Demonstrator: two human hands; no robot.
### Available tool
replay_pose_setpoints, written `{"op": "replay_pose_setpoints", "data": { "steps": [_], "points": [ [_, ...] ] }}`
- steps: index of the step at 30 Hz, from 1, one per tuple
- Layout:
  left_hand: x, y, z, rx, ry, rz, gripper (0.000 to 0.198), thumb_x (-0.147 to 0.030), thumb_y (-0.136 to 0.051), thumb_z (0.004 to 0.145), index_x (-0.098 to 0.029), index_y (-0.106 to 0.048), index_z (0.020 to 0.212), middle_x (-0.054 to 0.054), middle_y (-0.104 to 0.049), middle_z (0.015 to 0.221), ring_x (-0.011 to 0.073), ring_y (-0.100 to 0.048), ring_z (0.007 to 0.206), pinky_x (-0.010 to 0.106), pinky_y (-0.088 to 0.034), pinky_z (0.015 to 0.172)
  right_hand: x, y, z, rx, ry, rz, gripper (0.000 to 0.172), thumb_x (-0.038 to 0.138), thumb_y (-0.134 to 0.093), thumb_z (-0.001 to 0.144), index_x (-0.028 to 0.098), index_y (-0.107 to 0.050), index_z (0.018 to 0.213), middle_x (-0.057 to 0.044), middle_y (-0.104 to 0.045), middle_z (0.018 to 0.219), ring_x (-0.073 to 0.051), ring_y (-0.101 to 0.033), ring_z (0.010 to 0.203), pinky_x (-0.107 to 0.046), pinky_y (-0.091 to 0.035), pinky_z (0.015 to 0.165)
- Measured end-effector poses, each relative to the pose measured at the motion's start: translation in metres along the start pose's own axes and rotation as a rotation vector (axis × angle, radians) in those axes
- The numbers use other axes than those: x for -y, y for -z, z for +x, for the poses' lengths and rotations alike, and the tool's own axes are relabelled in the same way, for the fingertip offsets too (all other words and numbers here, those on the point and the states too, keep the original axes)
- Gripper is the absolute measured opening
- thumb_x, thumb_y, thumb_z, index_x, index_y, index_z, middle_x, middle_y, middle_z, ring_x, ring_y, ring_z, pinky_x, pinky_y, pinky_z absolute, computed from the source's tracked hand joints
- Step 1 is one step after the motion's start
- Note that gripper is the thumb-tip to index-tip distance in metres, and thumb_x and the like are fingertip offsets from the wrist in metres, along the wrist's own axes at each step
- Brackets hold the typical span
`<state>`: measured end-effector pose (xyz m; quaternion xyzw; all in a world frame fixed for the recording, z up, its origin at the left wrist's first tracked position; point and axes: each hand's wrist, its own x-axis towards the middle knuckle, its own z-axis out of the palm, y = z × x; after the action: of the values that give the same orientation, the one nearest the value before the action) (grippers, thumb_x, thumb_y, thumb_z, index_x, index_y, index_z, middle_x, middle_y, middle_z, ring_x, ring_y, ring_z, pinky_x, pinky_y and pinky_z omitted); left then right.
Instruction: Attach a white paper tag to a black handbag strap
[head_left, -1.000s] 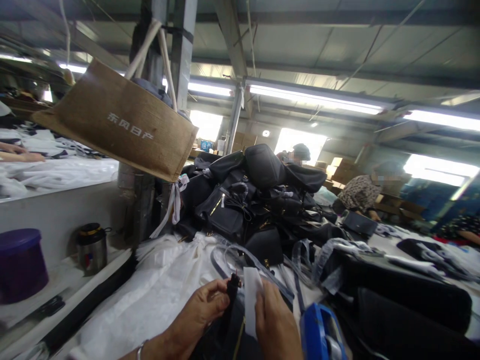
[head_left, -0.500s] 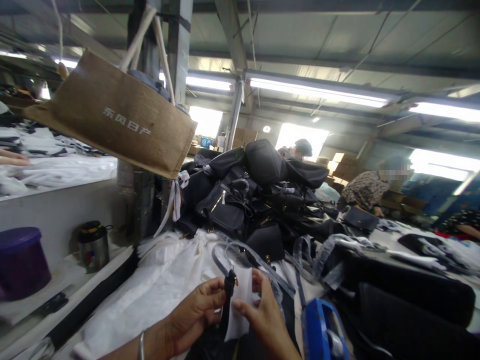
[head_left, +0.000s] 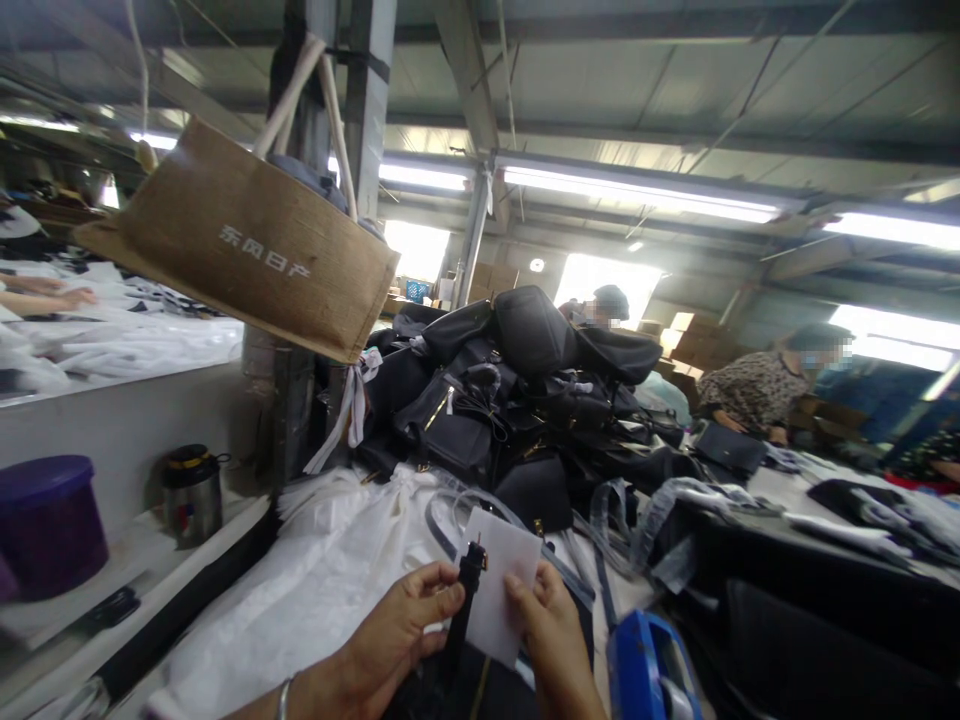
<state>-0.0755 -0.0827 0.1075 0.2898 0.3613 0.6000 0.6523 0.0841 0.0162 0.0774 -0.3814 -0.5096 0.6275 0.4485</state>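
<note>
My left hand [head_left: 394, 635] pinches a black strap [head_left: 466, 590] with a small gold-coloured buckle [head_left: 483, 558] near its upper end. Between thumb and fingers of my right hand [head_left: 551, 620] is a white rectangular sheet [head_left: 501, 580], held upright just behind and to the right of the strap. Below both hands lies a black bag [head_left: 480, 690] with a gold zip line, partly hidden by my wrists. Whether the sheet touches the strap I cannot tell.
A heap of black bags [head_left: 457, 430] rises ahead. White bags [head_left: 300, 570] lie on the left, a blue tape dispenser [head_left: 649, 665] on the right. A brown tote [head_left: 247, 250] hangs from a post. Two people [head_left: 757, 385] are beyond the heap.
The white sheet has turned to face me more fully and now stands higher beside the strap. My right hand has shifted slightly right and down with it. The view has moved a little.
</note>
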Motion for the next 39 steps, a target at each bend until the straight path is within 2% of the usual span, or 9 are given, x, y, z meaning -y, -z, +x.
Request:
{"op": "replay_pose_setpoints", "data": {
  "steps": [4, 7, 9, 12, 18, 25, 32, 36, 39],
  "points": [
    [-0.001, -0.005, -0.001, -0.058, 0.002, 0.028, 0.033, -0.041, -0.076, 0.074, -0.020, -0.058, 0.092, 0.007, -0.071, 0.095, 0.0213, -0.066, 0.086, 0.029, -0.047, 0.076, -0.003, -0.015, -0.005, 0.045, -0.072, 0.169, 0.041, 0.041, -0.076, 0.070, 0.022, -0.055, 0.099, -0.003, -0.074, 0.081, -0.026, -0.071, 0.077, -0.035, -0.055, 0.066],
    [0.000, -0.006, -0.003, -0.145, 0.000, 0.091, 0.035, -0.046, -0.075, 0.072, -0.021, -0.058, 0.092, 0.008, -0.071, 0.095, 0.0228, -0.066, 0.080, 0.032, -0.047, 0.072, -0.002, -0.018, -0.011, 0.188, -0.089, 0.179, 0.052, 0.041, -0.078, 0.069, 0.021, -0.055, 0.111, -0.007, -0.075, 0.094, -0.029, -0.071, 0.086, -0.039, -0.055, 0.073],
    [0.001, -0.004, -0.002, -0.230, -0.075, 0.242, 0.030, -0.044, -0.074, 0.071, -0.020, -0.062, 0.086, 0.012, -0.067, 0.113, 0.0275, -0.064, 0.098, 0.037, -0.046, 0.085, -0.001, -0.017, -0.014, 0.262, -0.075, 0.116, 0.056, 0.043, -0.078, 0.069, 0.018, -0.057, 0.115, -0.010, -0.074, 0.101, -0.031, -0.069, 0.093, -0.042, -0.054, 0.080],
    [0.003, 0.002, 0.001, -0.350, -0.232, 0.515, 0.021, -0.039, -0.074, 0.070, -0.019, -0.068, 0.075, 0.010, -0.047, 0.142, 0.0322, -0.040, 0.133, 0.042, -0.027, 0.110, 0.002, -0.012, -0.017, 0.244, -0.003, -0.049, 0.053, 0.041, -0.074, 0.070, 0.015, -0.062, 0.115, -0.013, -0.072, 0.109, -0.033, -0.065, 0.104, -0.045, -0.050, 0.090],
    [0.007, 0.003, 0.008, -0.307, -0.318, 0.639, 0.011, -0.031, -0.070, 0.075, -0.020, -0.070, 0.075, 0.010, -0.043, 0.145, 0.0324, -0.032, 0.137, 0.043, -0.016, 0.115, 0.013, -0.013, -0.019, 0.303, 0.015, -0.143, 0.046, 0.036, -0.069, 0.074, 0.015, -0.067, 0.115, -0.012, -0.072, 0.110, -0.031, -0.065, 0.103, -0.044, -0.048, 0.092],
    [0.002, -0.006, 0.010, -0.276, -0.345, 0.600, 0.011, -0.030, -0.070, 0.075, -0.020, -0.069, 0.073, 0.008, -0.064, 0.105, 0.0306, -0.050, 0.115, 0.038, -0.029, 0.105, 0.014, -0.017, -0.021, 0.377, -0.048, -0.022, 0.041, 0.039, -0.071, 0.076, 0.019, -0.071, 0.112, -0.009, -0.071, 0.109, -0.030, -0.064, 0.106, -0.043, -0.048, 0.094],
    [0.011, -0.002, 0.008, -0.272, -0.275, 0.564, 0.021, -0.039, -0.065, 0.081, -0.019, -0.063, 0.083, 0.002, -0.067, 0.078, 0.0216, -0.060, 0.075, 0.031, -0.044, 0.073, 0.025, -0.024, -0.024, 0.427, -0.041, -0.066, 0.045, 0.047, -0.073, 0.072, 0.019, -0.072, 0.109, -0.009, -0.072, 0.106, -0.029, -0.065, 0.097, -0.047, -0.047, 0.094],
    [0.012, 0.003, 0.008, -0.377, -0.354, 0.642, 0.021, -0.037, -0.069, 0.077, -0.019, -0.060, 0.083, 0.003, -0.066, 0.082, 0.0241, -0.061, 0.084, 0.031, -0.043, 0.077, 0.029, -0.026, -0.027, 0.472, -0.059, -0.045, 0.046, 0.047, -0.073, 0.073, 0.019, -0.071, 0.109, -0.009, -0.072, 0.104, -0.030, -0.064, 0.102, -0.043, -0.050, 0.088],
    [0.012, 0.006, 0.010, -0.470, -0.350, 0.542, 0.038, -0.033, -0.079, 0.067, -0.019, -0.055, 0.094, 0.006, -0.068, 0.094, 0.0277, -0.062, 0.096, 0.034, -0.044, 0.085, 0.026, -0.025, -0.027, 0.494, -0.095, -0.007, 0.044, 0.047, -0.073, 0.072, 0.021, -0.071, 0.108, -0.009, -0.072, 0.108, -0.031, -0.064, 0.105, -0.042, -0.052, 0.085]
  ]
}}
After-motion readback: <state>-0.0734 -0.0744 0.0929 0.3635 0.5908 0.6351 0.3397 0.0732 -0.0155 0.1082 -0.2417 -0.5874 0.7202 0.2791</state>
